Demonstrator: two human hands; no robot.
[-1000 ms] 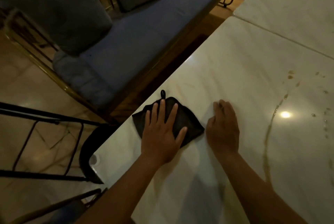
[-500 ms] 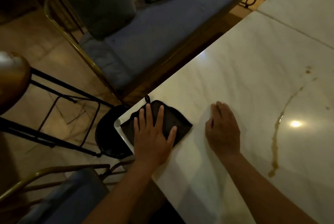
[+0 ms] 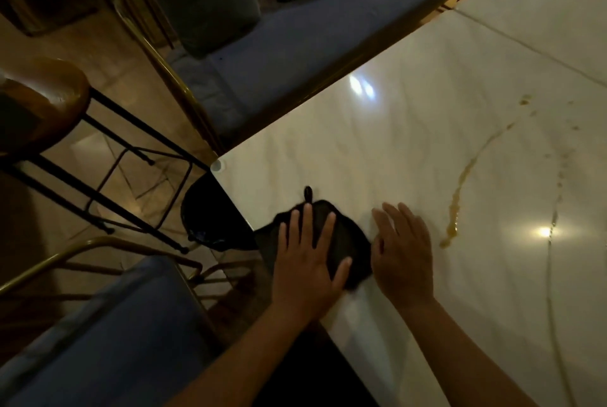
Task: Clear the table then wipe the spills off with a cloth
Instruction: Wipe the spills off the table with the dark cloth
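Observation:
A black cloth (image 3: 348, 242) with a small loop lies at the near left edge of the white marble table (image 3: 410, 143), partly hanging over the edge. My left hand (image 3: 307, 262) presses flat on the cloth with spread, straight fingers. My right hand (image 3: 405, 254) lies flat on the bare tabletop just right of the cloth, its thumb side touching the cloth. A long brownish spill streak (image 3: 458, 199) runs across the marble to the right of my right hand, with scattered drops (image 3: 525, 99) farther back.
A black bin (image 3: 210, 212) stands under the table corner. A wooden stool (image 3: 39, 101) on black legs is at left. A blue bench (image 3: 295, 45) with cushions runs along the far side, and a blue chair seat (image 3: 108, 341) sits near left. A second marble slab (image 3: 542, 12) adjoins at back right.
My left hand has slid the cloth along the table's left edge, now nearer my right hand, which touches it. The view has shifted, showing more of the spill.

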